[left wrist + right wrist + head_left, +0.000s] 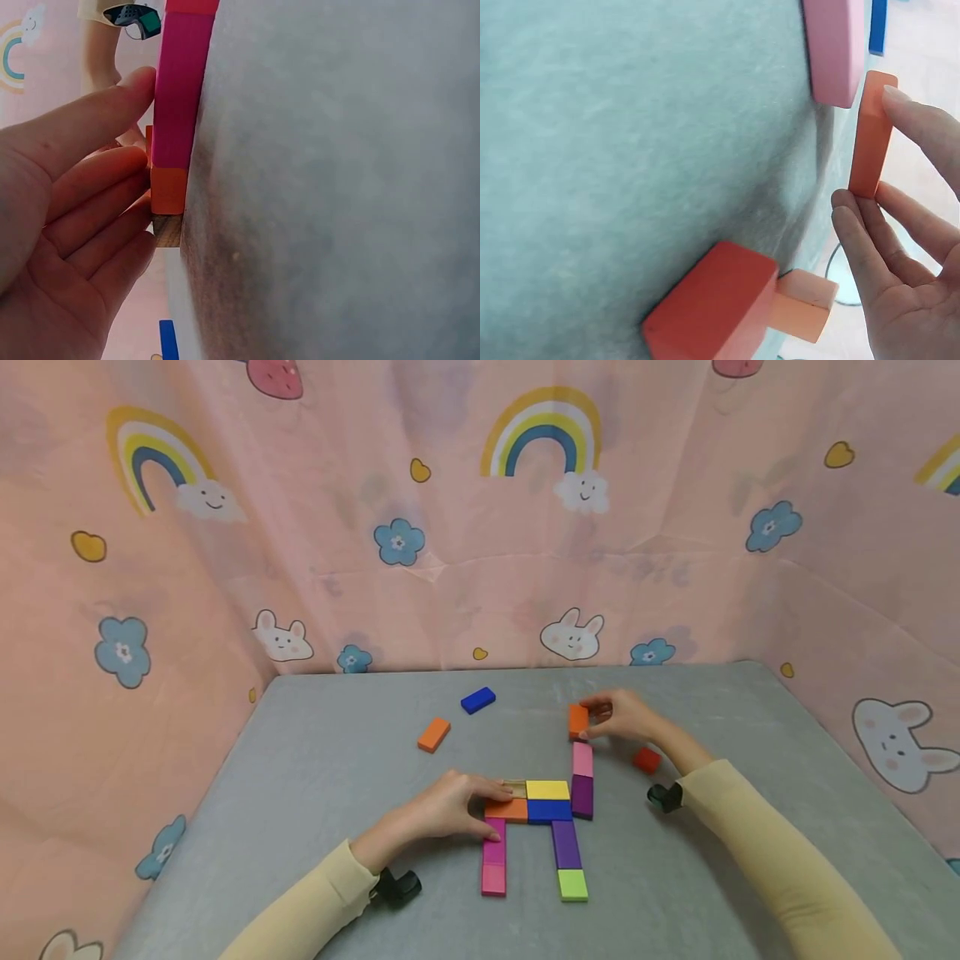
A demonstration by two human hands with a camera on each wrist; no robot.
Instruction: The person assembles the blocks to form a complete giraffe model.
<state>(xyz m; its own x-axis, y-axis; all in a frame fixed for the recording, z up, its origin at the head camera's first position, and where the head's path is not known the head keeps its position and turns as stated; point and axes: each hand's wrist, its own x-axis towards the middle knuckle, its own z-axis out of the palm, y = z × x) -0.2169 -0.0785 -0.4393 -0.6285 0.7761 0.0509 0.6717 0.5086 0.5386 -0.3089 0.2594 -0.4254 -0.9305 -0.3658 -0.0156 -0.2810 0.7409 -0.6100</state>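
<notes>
In the head view my right hand (618,714) pinches an orange block (577,721) between thumb and fingers, just beyond a pink block (582,759). The right wrist view shows this orange block (874,135) raised off the table. My left hand (452,806) rests on the near-left blocks, fingers fairly straight over a wooden block (519,789) and another orange block (510,811). Its thumb touches a magenta block (494,852). Yellow (547,790) and blue (550,811) blocks adjoin these. A dark purple block (582,797) meets the pink one.
Below the layout stand a violet block (566,845), a lime block (573,885) and a coral-pink block (493,881). Loose on the grey table (337,760) lie a blue block (477,700), an orange block (433,735) and a red block (647,760). A patterned curtain (465,602) hangs behind.
</notes>
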